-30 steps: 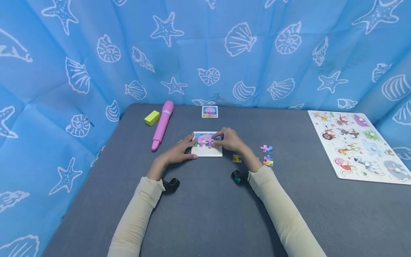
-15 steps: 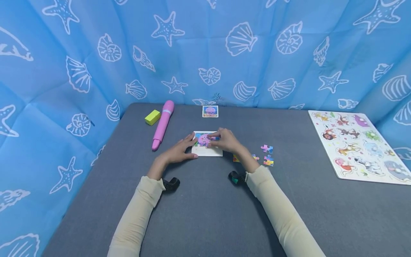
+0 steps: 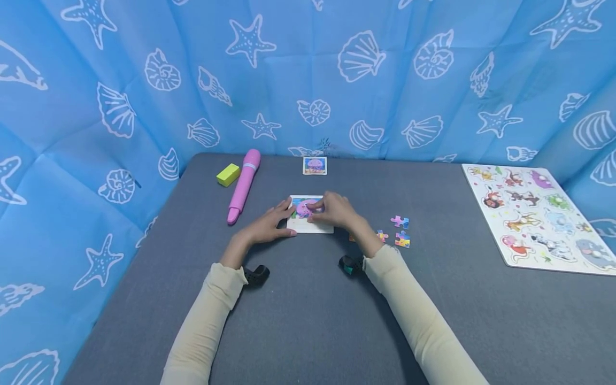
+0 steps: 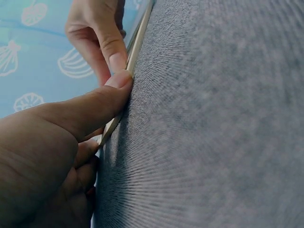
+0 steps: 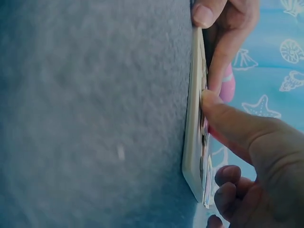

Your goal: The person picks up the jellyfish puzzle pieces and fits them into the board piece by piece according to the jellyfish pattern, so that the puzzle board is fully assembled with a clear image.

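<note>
A small white-framed jigsaw board (image 3: pixel 310 228) with a pink sea-creature picture lies flat on the dark grey table. My left hand (image 3: pixel 266 227) grips its left side, thumb (image 4: pixel 118 80) at the near edge and fingers at the far corner. Over the picture's right half, my right hand (image 3: pixel 338 211) pinches a jigsaw piece with thumb (image 5: pixel 213 102) and index finger; the fingers mostly hide it. In the right wrist view these fingertips are right at the board's face (image 5: pixel 194 109). Beside the right wrist lie several loose jigsaw pieces (image 3: pixel 402 239), one partly hidden by the forearm.
Behind the board stands a small picture card (image 3: pixel 315 166) with a similar pink creature. A pink pen-shaped device (image 3: pixel 244 184) and a yellow-green block (image 3: pixel 228 175) lie at the back left. A large animal puzzle board (image 3: pixel 498 222) lies far right. A blue shell-print curtain (image 3: pixel 289 75) hangs behind.
My right hand has shifted slightly left over the board, its fingertips now closer to the picture's middle, and its wrist has moved left, uncovering a loose piece. My left hand keeps its place.
</note>
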Motion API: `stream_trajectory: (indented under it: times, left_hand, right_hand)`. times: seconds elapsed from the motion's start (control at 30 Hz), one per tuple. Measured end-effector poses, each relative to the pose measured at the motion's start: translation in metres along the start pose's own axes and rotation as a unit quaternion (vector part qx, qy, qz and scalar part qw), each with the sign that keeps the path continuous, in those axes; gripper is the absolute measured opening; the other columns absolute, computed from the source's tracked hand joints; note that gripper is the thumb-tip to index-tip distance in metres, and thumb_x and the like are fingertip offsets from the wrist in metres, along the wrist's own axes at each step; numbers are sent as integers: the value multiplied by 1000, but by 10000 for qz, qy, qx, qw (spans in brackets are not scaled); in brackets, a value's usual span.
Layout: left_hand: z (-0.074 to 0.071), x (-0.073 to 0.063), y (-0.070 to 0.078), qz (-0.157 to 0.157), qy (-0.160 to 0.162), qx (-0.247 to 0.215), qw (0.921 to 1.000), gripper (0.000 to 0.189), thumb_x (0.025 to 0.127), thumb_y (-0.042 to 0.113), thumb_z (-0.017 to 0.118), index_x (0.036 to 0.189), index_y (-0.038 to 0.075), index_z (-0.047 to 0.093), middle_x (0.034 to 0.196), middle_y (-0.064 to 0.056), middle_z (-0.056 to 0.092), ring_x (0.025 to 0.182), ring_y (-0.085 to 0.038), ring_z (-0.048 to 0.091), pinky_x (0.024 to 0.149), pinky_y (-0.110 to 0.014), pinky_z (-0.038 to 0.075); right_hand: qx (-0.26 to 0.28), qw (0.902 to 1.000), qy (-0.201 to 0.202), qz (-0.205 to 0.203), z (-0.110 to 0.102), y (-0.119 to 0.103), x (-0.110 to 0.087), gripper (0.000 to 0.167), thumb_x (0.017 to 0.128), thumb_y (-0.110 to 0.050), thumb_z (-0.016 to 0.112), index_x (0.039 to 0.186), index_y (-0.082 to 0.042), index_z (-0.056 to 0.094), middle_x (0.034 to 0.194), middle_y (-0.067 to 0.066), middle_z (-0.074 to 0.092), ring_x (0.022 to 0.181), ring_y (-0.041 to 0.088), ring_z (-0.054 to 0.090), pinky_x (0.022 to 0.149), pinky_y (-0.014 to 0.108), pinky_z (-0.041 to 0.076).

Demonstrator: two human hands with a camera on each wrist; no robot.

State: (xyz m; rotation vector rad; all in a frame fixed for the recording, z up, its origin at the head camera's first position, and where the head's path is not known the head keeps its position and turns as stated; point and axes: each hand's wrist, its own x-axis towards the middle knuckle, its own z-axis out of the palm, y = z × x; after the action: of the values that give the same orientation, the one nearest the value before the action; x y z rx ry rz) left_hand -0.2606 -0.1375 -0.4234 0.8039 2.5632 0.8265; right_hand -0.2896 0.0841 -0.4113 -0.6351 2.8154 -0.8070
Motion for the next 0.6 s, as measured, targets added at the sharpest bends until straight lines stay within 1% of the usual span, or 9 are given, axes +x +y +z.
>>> stream_trajectory:
  times: [0.03, 0.13, 0.27, 0.4, 0.43, 0.47, 0.53, 0.6]
  left_hand:
    - [0, 0, 0, -5, 0, -12, 10000, 74, 89, 36, 58, 147, 10, 20, 156, -9, 3, 144, -26, 3, 115, -48, 5]
    - [0, 0, 0, -54, -16, -41, 10000, 74, 89, 38, 58, 147, 12, 20, 156, -8, 2, 144, -25, 2, 115, -48, 5]
    - [-1, -1, -1, -119, -31, -49, 9999, 73, 89, 39, 57, 147, 15, 19, 156, -6, 2, 144, -24, 2, 115, -48, 6]
    - [-1, -1, -1, -135, 12, -61, 9999, 73, 89, 39, 57, 147, 14, 19, 156, -6, 2, 144, -24, 2, 115, -48, 6]
    - [-1, 0, -1, -126, 21, -51, 9999, 73, 89, 39, 57, 147, 14, 19, 156, -6, 2, 144, -24, 2, 115, -48, 6]
    - [-1, 0, -1, -137, 19, -35, 9999, 74, 89, 39, 57, 147, 14, 19, 156, -6, 2, 144, -24, 2, 115, -48, 6]
    - [0, 0, 0, -122, 5, -18, 9999, 74, 89, 39, 57, 147, 13, 19, 156, -7, 2, 144, -24, 2, 115, -48, 6]
    - [0, 0, 0, -111, -12, 5, 9999, 74, 89, 40, 57, 147, 13, 18, 156, -7, 1, 144, -24, 2, 115, -48, 6]
  right_hand:
    - [-55, 10000, -73, 22, -1, -1, 0, 38, 73, -34, 77, 106, -18, 69, 70, 9, 68, 50, 14, 24, 56, 28, 22]
    - [-185, 9995, -258, 78, -3, -2, 1, 38, 74, -34, 76, 107, -18, 68, 88, 8, 71, 52, 14, 28, 58, 29, 24]
    - [-284, 9988, -347, 172, -3, -1, 1, 39, 76, -37, 74, 111, -21, 66, 94, 8, 70, 56, 14, 31, 58, 28, 25]
    - [-275, 9992, -252, 150, -1, 1, 1, 39, 77, -39, 72, 111, -23, 66, 90, 9, 70, 56, 14, 32, 57, 29, 24]
    - [-268, 9993, -234, 125, -1, 2, 1, 38, 77, -39, 72, 111, -23, 66, 86, 10, 69, 56, 14, 31, 56, 29, 24]
    - [-246, 9994, -206, 106, 0, 2, 1, 39, 76, -39, 72, 111, -22, 66, 83, 10, 68, 56, 14, 31, 57, 29, 24]
    - [-176, 9998, -110, 82, -1, 4, 1, 40, 76, -39, 73, 111, -21, 67, 80, 11, 68, 57, 14, 31, 59, 28, 26]
    - [-10, 10000, -2, 95, -2, 7, -1, 41, 76, -38, 73, 111, -17, 67, 81, 12, 65, 60, 14, 34, 60, 28, 29]
